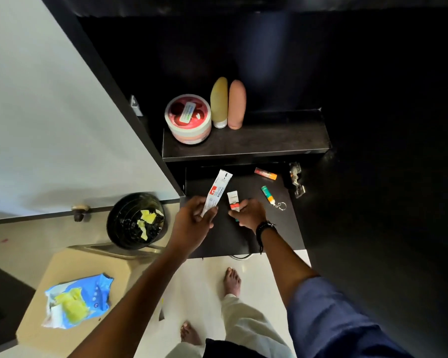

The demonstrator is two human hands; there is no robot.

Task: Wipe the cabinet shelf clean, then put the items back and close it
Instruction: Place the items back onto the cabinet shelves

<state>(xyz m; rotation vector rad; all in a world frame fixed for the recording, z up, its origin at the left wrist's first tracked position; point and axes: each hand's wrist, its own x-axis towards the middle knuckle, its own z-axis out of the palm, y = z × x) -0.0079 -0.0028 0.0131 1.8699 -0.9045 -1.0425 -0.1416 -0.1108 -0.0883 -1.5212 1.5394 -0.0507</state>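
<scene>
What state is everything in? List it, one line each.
cabinet door: open
left hand: holds long white tube by one end
right hand: pinches small tube
jar: lidded, upright on upper shelf
yellow bottle: standing cap down
peach bottle: standing cap down
orange stick: lying on lower shelf
green stick: lying, key ring attached
bin: uncovered, yellow scraps inside
wipes pack: open

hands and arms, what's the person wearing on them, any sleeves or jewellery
The right hand has a black beaded bracelet at the wrist, a dark cord hanging from it, and a blue sleeve higher up. The left hand and arm are bare: no sleeve or watch shows.
</scene>
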